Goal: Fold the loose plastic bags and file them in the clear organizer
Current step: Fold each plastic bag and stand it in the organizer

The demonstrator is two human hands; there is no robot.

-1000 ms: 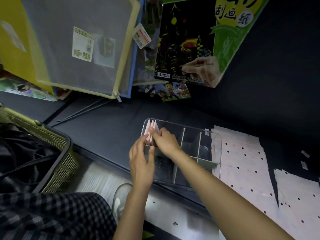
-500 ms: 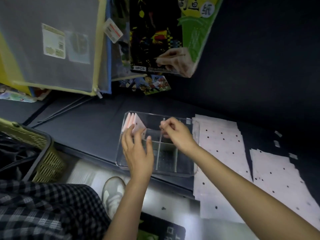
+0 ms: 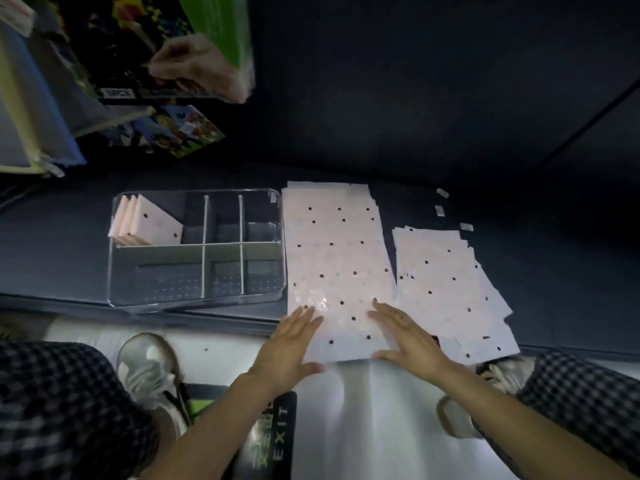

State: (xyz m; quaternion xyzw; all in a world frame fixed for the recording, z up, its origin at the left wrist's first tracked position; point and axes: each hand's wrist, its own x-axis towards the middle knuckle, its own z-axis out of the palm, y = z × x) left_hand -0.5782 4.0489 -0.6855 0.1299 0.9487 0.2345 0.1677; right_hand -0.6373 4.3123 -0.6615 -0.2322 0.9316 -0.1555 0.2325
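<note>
While you look down through the head camera, this is how the shelf lies in front of you:

Head view, hands: your left hand [image 3: 291, 344] and right hand [image 3: 407, 337] both lie flat with fingers straight and spread, pressing on the near end of the flat bag stack [image 3: 334, 258]; neither grips anything.
Head view, task things: the flat bag stack lies just right of the clear organizer [image 3: 195, 247], its left edge touching or nearly touching the organizer's right wall. A second bag pile [image 3: 446, 282], fanned and untidy, lies right of the stack.
Head view, folded bags [image 3: 145, 221]: they stand tilted in the organizer's far-left compartment; the other compartments show only the dark bottom.
Head view, edges: the near end of the stack hangs over the front edge of the dark shelf [image 3: 450, 116], under your palms. The organizer sits close to that same edge.
Head view, open room: behind the stack and pile the shelf runs bare and dark.
Head view, obstacles: packaged craft sets [image 3: 149, 53] hang over the far left, above and behind the organizer. Three small pale scraps [image 3: 440, 210] lie beyond the second pile.
Head view, below: your shoes [image 3: 149, 365] and checked trousers [image 3: 65, 410] stand on a pale floor, beside an EXIT sign [image 3: 277, 438].
</note>
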